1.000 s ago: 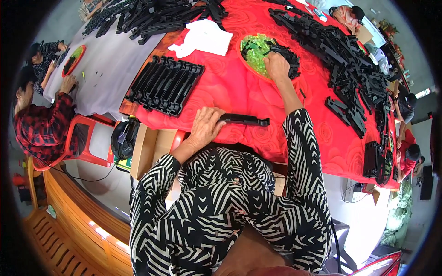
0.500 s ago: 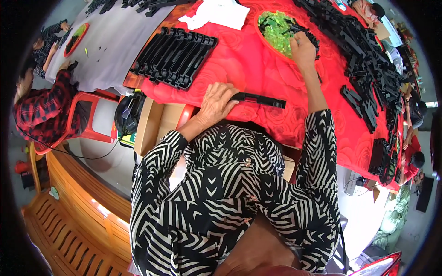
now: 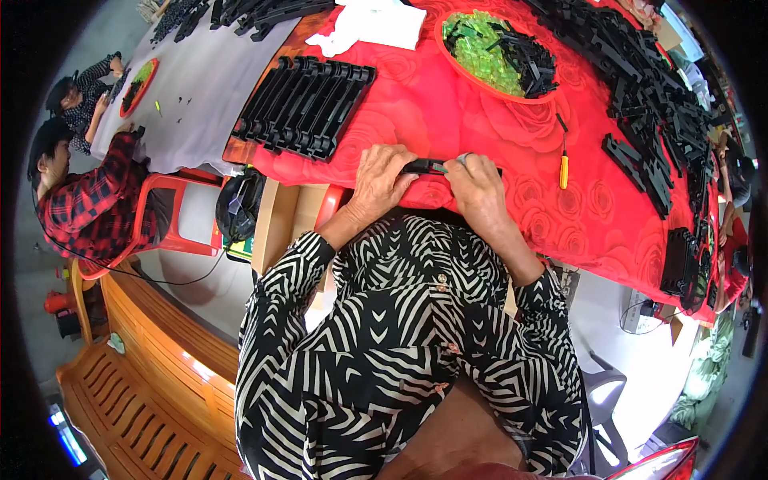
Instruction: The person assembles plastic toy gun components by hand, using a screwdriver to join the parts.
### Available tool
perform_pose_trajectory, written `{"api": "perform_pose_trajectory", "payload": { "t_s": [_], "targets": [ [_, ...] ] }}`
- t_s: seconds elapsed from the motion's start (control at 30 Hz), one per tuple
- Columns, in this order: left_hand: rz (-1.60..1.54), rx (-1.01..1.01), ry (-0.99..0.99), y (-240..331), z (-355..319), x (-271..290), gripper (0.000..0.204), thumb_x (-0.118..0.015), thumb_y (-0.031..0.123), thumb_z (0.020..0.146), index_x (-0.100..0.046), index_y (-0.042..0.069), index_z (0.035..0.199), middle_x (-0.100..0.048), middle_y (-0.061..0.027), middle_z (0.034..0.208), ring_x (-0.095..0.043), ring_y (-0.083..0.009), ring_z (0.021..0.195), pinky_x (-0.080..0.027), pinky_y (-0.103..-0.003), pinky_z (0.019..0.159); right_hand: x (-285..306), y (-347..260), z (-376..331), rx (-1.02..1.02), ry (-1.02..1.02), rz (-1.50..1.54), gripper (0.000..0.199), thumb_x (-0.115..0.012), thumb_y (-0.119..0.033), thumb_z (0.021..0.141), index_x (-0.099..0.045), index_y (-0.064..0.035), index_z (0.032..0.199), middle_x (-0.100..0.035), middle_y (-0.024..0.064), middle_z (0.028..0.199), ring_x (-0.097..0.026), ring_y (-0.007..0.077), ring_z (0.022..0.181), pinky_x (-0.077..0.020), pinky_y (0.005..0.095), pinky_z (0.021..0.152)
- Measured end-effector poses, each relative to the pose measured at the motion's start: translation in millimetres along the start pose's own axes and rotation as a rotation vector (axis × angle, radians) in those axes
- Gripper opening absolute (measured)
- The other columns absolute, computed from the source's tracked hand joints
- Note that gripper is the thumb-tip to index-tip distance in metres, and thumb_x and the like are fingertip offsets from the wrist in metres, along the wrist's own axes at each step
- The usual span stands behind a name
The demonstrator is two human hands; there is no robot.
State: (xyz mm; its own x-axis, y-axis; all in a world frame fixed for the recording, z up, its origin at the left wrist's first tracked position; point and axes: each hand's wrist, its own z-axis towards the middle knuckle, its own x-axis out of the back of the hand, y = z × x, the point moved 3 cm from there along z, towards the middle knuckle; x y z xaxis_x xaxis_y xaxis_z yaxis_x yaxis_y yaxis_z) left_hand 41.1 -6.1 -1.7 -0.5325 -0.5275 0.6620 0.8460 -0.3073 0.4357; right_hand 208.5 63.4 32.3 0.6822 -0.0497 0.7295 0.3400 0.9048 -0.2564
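Note:
At the table's near edge my left hand (image 3: 382, 182) grips the left end of a long black plastic strip (image 3: 422, 166), fingers closed round it. My right hand (image 3: 480, 192) is bent over the same strip, its fingertips pinched together near the middle. A hint of green shows at those fingertips, but the piece in them is too small to make out. Much of the strip's right part is hidden under the right hand. Beyond, a red-rimmed round tub (image 3: 512, 98) holds clear green pieces (image 3: 488, 58) and small black pieces (image 3: 534, 64).
Left of the tub lies a row of black strips (image 3: 308, 108). A yellow-handled screwdriver (image 3: 564, 170) rests on the red cloth (image 3: 520, 132). Black parts (image 3: 648, 104) heap up at right; white paper (image 3: 380, 22) lies at the back. A co-worker (image 3: 88, 184) sits at left.
My right hand has come back from the tub to the black strip at the near edge. My left hand still holds the strip in about the same place.

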Motion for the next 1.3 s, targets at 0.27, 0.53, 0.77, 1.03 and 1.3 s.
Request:
{"api": "perform_pose_trajectory", "payload": {
  "t_s": [0.27,0.53,0.77,1.03,1.3],
  "targets": [
    [-0.044,0.027,-0.006,-3,-1,0,0.035,-0.072,0.007,0.069,-0.057,0.004,0.101,-0.057,-0.0125,0.098,-0.053,-0.0308,0.092,-0.042,-0.039,0.080,-12,4,-1,0.082,-0.145,-0.011,0.027,-0.055,-0.001,0.069,-0.059,-0.0018,0.095,-0.053,0.0110,0.088,-0.050,0.0257,0.080,-0.0443,0.0351,0.073],
    [-0.020,-0.012,0.008,-1,-3,0,0.038,-0.071,0.007,0.066,-0.057,0.006,0.101,-0.055,-0.0102,0.098,-0.052,-0.0289,0.091,-0.042,-0.039,0.074,-16,-1,-9,0.008,-0.144,0.006,0.031,-0.054,0.005,0.068,-0.059,0.0006,0.098,-0.051,0.0154,0.091,-0.051,0.0304,0.084,-0.0454,0.0372,0.077],
    [-0.009,-0.017,0.002,-2,-5,-1,0.038,-0.071,0.007,0.066,-0.056,0.006,0.101,-0.055,-0.0102,0.099,-0.052,-0.0289,0.090,-0.041,-0.039,0.074,-15,-2,-13,-0.038,-0.022,0.174,0.031,-0.055,0.012,0.070,-0.062,0.0008,0.098,-0.049,0.0170,0.088,-0.052,0.0331,0.080,-0.0469,0.0377,0.068],
    [0.203,-0.182,0.004,19,3,4,0.039,-0.072,0.016,0.067,-0.058,0.007,0.102,-0.051,-0.0100,0.107,-0.049,-0.0260,0.096,-0.034,-0.048,0.090,-18,10,-13,-0.104,0.017,0.249,0.025,-0.056,0.011,0.071,-0.062,0.0003,0.093,-0.053,0.0145,0.084,-0.054,0.0299,0.078,-0.0466,0.0367,0.068],
    [0.265,-0.175,-0.094,21,11,-11,0.032,-0.071,0.017,0.066,-0.062,0.008,0.096,-0.051,-0.0101,0.108,-0.047,-0.0266,0.102,-0.027,-0.053,0.097,-25,12,-20,-0.121,0.124,0.204,0.026,-0.057,0.010,0.067,-0.062,-0.0021,0.089,-0.055,0.0138,0.082,-0.053,0.0321,0.077,-0.0450,0.0393,0.069]
  ]
}}
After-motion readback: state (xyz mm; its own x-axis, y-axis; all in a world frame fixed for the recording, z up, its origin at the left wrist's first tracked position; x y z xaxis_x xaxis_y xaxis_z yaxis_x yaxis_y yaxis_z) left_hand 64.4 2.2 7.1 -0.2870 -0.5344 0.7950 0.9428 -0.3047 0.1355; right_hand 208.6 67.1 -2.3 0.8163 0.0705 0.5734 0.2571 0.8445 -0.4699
